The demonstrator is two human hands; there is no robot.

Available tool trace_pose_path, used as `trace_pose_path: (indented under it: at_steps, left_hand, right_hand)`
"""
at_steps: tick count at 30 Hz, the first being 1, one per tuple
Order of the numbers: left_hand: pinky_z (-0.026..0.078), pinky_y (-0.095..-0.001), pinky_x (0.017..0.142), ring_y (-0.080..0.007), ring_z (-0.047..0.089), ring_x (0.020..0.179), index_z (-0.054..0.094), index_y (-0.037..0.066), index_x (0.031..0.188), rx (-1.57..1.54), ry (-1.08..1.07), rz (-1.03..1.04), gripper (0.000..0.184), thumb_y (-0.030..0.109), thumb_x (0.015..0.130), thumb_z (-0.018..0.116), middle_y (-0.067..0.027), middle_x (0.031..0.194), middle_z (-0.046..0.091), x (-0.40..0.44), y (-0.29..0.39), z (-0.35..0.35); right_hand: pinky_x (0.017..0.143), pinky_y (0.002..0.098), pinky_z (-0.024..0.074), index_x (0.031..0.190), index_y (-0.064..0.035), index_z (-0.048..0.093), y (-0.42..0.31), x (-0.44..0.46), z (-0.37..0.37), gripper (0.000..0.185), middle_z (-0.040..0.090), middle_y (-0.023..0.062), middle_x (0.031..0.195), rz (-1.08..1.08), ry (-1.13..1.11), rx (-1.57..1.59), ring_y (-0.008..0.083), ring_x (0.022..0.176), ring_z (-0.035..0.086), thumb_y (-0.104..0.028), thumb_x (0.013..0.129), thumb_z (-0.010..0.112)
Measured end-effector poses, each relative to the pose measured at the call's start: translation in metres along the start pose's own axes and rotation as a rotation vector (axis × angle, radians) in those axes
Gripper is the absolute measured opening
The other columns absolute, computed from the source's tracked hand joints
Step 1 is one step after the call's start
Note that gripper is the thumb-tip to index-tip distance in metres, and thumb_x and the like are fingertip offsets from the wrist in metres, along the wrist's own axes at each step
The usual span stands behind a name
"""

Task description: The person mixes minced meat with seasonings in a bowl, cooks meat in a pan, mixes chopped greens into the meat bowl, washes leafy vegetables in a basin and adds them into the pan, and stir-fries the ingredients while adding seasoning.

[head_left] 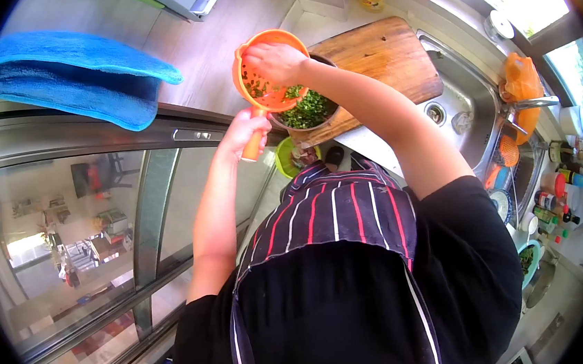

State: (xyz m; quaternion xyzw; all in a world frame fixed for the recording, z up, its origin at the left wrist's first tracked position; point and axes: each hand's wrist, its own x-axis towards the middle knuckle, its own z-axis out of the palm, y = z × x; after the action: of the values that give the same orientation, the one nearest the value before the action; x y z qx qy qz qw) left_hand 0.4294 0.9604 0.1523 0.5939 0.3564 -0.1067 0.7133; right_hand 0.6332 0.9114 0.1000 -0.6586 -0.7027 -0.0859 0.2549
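My left hand (pixel 244 132) is wrapped round the handle of an orange colander (pixel 238 60), which is tilted over a pot (pixel 336 118) of chopped green herbs (pixel 308 111). Inside the colander, bits of green cling to the wall near my right hand (pixel 274 62). That hand reaches into the colander with its fingers against the inner wall; whether they hold anything is hidden. The pot stands at the near left corner of a wooden cutting board (pixel 385 59), partly under the colander.
Right of the board is a steel sink (pixel 467 90) with a faucet (pixel 534 102). A blue towel (pixel 74 76) lies at the upper left, above a glass sliding window (pixel 66 222). Below the pot sits a green bin (pixel 288 158). Bottles (pixel 550 201) line the far right.
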Motion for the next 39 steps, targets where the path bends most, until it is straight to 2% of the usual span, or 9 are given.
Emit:
trace_pose_path:
  at_steps: [6,11,15,18,22,26,31,35,39]
  left_hand:
    - [0.041,-0.0268,0.033,-0.0123,0.048,0.038,0.051,0.005,0.095,0.033,0.015,0.066,0.024,0.01,0.074,0.062,-0.0017,0.061,0.051,0.004,0.0,-0.009]
    - [0.04,-0.0288,0.034,-0.0139,0.048,0.039,0.05,0.006,0.092,0.004,0.01,0.059,0.023,0.008,0.071,0.061,-0.003,0.058,0.05,0.008,0.005,-0.005]
    - [0.04,-0.029,0.034,-0.0138,0.048,0.038,0.051,0.006,0.093,0.045,-0.011,0.061,0.024,0.008,0.072,0.061,-0.0028,0.058,0.05,0.011,0.006,-0.018]
    - [0.04,-0.0289,0.034,-0.0135,0.048,0.038,0.051,0.006,0.094,0.091,-0.001,0.031,0.024,0.007,0.072,0.061,-0.0026,0.058,0.05,0.013,-0.001,-0.021]
    - [0.04,-0.0258,0.035,-0.0113,0.048,0.04,0.051,0.005,0.095,0.086,-0.033,0.038,0.025,0.008,0.073,0.062,-0.0011,0.061,0.051,0.011,0.003,-0.012]
    - [0.04,-0.0255,0.034,-0.0113,0.047,0.039,0.05,0.004,0.096,0.114,-0.017,0.084,0.025,0.007,0.073,0.061,-0.0018,0.064,0.052,0.017,0.004,-0.027]
    - [0.04,-0.0251,0.034,-0.0111,0.047,0.039,0.05,0.005,0.096,0.077,-0.082,0.034,0.025,0.007,0.074,0.061,-0.0011,0.063,0.052,0.015,0.004,-0.015]
    - [0.04,-0.0253,0.034,-0.0113,0.047,0.039,0.05,0.005,0.095,0.065,-0.089,0.054,0.025,0.007,0.073,0.062,-0.001,0.064,0.052,0.016,0.015,-0.013]
    - [0.04,-0.0253,0.035,-0.0116,0.047,0.039,0.05,0.004,0.095,0.076,-0.1,0.051,0.025,0.007,0.072,0.062,-0.0017,0.065,0.052,0.02,0.008,-0.015]
  right_hand:
    - [0.081,0.0402,0.0509,0.085,-0.0042,0.065,-0.008,0.005,0.006,0.02,0.061,0.014,0.105,0.445,-0.649,0.111,0.0284,0.102,0.058,-0.021,0.083,0.055]
    - [0.084,0.0437,0.0461,0.099,-0.0029,0.057,-0.016,0.025,0.003,0.02,0.058,0.0189,0.103,0.358,0.437,0.425,0.0357,0.097,0.055,-0.016,0.085,0.054]
    - [0.082,0.041,0.0476,0.102,-0.0073,0.06,-0.024,0.013,0.009,0.021,0.059,0.0159,0.104,-0.028,-0.129,0.498,0.0321,0.097,0.057,-0.015,0.083,0.055]
    - [0.083,0.0407,0.0481,0.105,-0.0082,0.061,-0.024,0.017,-0.038,0.024,0.06,0.0142,0.107,0.176,-0.802,0.209,0.0295,0.103,0.057,-0.015,0.082,0.055]
    - [0.084,0.0411,0.0479,0.111,-0.0134,0.059,-0.004,0.011,0.045,0.029,0.058,0.0116,0.111,-0.02,0.425,0.162,0.0271,0.103,0.058,-0.018,0.083,0.054]
    - [0.084,0.0432,0.0467,0.108,-0.0084,0.057,-0.012,-0.007,-0.009,0.025,0.058,0.0117,0.109,0.113,-0.589,0.325,0.029,0.101,0.057,-0.019,0.085,0.054]
    - [0.083,0.0412,0.0469,0.097,-0.0064,0.059,-0.004,0.001,-0.002,0.017,0.058,0.0123,0.106,0.198,0.476,0.248,0.0288,0.096,0.057,-0.016,0.083,0.055]
    - [0.08,0.0427,0.0474,0.095,-0.0072,0.058,-0.014,-0.01,0.002,0.017,0.056,0.0133,0.098,-0.027,-0.12,0.261,0.0309,0.098,0.056,-0.018,0.082,0.057]
    - [0.08,0.0431,0.0471,0.098,-0.0079,0.057,-0.01,0.006,-0.013,0.018,0.056,0.0137,0.099,0.428,-0.023,0.485,0.0306,0.098,0.055,-0.019,0.084,0.055]
